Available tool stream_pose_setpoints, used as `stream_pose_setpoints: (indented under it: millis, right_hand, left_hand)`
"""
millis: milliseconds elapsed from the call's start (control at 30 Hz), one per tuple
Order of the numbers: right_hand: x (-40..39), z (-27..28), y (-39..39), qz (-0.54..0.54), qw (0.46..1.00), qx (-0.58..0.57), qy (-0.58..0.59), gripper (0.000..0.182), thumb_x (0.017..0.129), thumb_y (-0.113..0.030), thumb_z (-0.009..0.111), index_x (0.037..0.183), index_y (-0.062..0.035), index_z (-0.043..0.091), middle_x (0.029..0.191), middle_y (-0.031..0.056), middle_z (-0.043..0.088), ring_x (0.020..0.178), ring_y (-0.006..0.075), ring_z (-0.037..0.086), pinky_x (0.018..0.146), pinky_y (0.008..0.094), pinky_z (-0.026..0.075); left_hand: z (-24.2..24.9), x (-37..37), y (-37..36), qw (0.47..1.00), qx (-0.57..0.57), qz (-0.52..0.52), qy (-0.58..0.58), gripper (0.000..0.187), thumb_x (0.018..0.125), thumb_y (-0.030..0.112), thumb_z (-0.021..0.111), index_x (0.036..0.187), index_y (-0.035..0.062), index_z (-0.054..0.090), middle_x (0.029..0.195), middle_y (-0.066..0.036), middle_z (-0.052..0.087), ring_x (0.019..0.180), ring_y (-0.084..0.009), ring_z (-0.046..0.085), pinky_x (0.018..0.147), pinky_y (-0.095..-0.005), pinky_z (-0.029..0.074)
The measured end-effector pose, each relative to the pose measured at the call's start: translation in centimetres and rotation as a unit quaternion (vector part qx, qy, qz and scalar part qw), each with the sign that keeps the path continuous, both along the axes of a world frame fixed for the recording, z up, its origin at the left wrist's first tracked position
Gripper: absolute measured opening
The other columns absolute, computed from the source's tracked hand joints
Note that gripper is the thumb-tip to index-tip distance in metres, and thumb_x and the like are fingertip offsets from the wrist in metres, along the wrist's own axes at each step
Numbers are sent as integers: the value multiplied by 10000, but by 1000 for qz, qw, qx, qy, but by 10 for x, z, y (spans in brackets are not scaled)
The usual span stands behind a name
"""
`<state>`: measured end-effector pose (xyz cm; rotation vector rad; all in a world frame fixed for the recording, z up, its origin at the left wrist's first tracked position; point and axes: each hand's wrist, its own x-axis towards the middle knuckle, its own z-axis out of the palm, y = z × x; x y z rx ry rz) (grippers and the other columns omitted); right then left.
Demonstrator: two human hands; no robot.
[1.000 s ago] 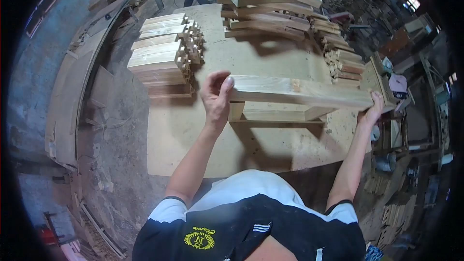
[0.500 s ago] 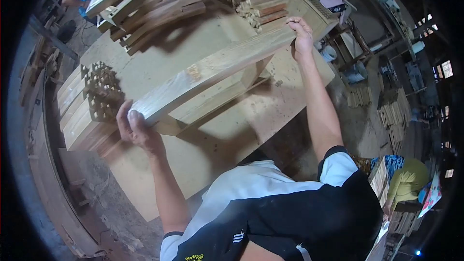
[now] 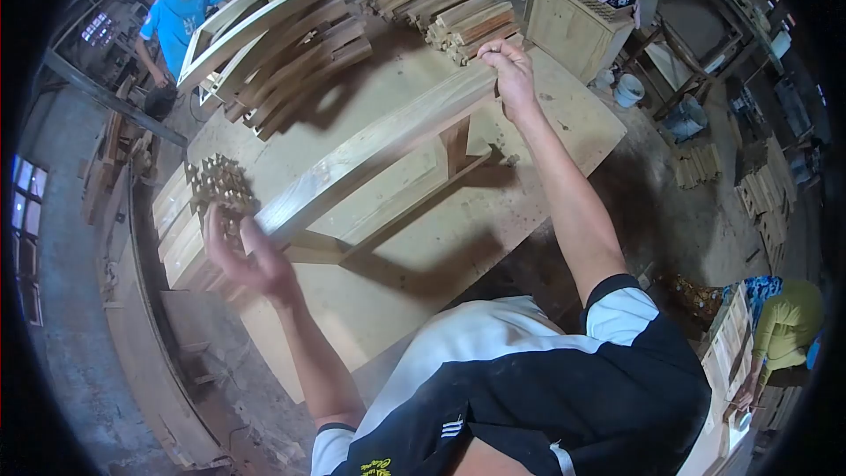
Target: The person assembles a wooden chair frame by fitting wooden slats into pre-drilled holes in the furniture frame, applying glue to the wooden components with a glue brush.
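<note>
A pale wooden frame (image 3: 374, 145) stands on the board-topped table (image 3: 388, 317), its long upper rail running from lower left to upper right. Two short cross pieces join that rail to a lower one. At the rail's far right end, my right hand (image 3: 513, 79) is closed, fingers curled over the tip. By the left end, my left hand (image 3: 251, 256) has its fingers and thumb spread, the thumb close beside the rail end. Just beyond that hand lies a stack of wooden pieces with notched ends (image 3: 218, 183).
Curved wooden parts (image 3: 300, 62) are piled at the table's back left, with bundled sticks (image 3: 454, 18) right of them. A wooden cabinet (image 3: 577, 22) stands beyond. One person in a blue shirt (image 3: 181, 22) is at back left; another in olive clothing (image 3: 787, 322) bends at right.
My left hand has loosened from the rail's end and its fingers have spread. The rail sits lower toward the table; my right hand still grips its far end. The view has shifted.
</note>
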<state>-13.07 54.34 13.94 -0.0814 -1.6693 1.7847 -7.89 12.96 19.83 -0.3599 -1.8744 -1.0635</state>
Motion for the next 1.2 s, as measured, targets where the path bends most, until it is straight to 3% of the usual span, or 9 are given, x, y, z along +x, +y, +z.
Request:
stream_pose_setpoints:
  millis: [300,433,533,567,700,733,833,1100,1200]
  right_hand:
    - [43,2,-25,8,987,-158,14,213,945,-152,609,1121,-32,601,1025,11,605,905,82,532,813,244,436]
    - [62,-82,-50,41,962,241,-124,616,852,-439,740,1247,-21,518,1173,119,582,1159,260,525,1023,431,403]
    - [40,-97,-52,144,932,318,-96,539,847,-477,670,1151,-34,617,1163,188,609,1094,354,559,989,459,415]
    - [24,-110,-44,113,778,591,-181,406,847,-344,658,1102,-29,632,1109,185,613,1055,367,564,968,459,426]
    - [13,-116,-41,138,946,282,80,534,777,-139,803,1237,4,574,1220,85,619,1091,194,577,958,335,462]
    - [-4,-142,-26,159,953,253,-42,575,793,-185,822,1262,21,559,1226,111,623,1107,206,578,965,350,471]
    - [-6,-136,-26,133,943,304,-38,658,788,-217,829,1314,37,526,1272,143,616,1156,230,594,1020,365,458]
    - [3,-112,-41,115,925,362,2,615,793,-385,835,1178,32,598,1071,143,660,960,262,627,884,377,501]
    - [-3,-111,-34,112,912,391,-54,719,801,-415,815,1302,25,545,1267,184,614,1135,299,606,976,403,485]
  left_hand:
    - [23,-26,153,859,-412,-81,-293,693,809,690,630,934,9,595,878,-170,650,935,-343,636,844,-475,468]
    - [23,-27,162,872,-415,-53,-256,702,764,727,641,791,26,597,736,-157,636,744,-349,658,672,-469,510]
    - [12,-33,162,869,-413,-60,-267,686,729,713,673,701,28,654,652,-174,634,629,-384,653,563,-478,510]
    - [5,-37,161,876,-415,-71,-235,680,725,704,679,751,26,698,681,-186,651,646,-389,663,580,-487,520]
    - [3,-38,157,900,-376,-22,-219,290,682,358,762,766,85,714,710,-137,677,694,-337,693,626,-455,539]
    - [-5,-44,157,898,-387,0,-207,318,647,383,779,743,91,695,677,-115,670,683,-327,692,621,-445,537]
    - [-41,-66,150,927,-370,9,-67,456,703,559,730,744,108,677,628,-90,653,649,-307,688,591,-424,522]
    - [4,-14,144,853,-458,34,-245,445,754,516,675,948,117,651,784,-54,677,812,-260,668,706,-384,428]
    - [-31,-47,158,867,-446,66,-214,586,694,675,686,965,155,660,811,-35,682,817,-238,664,707,-379,411]
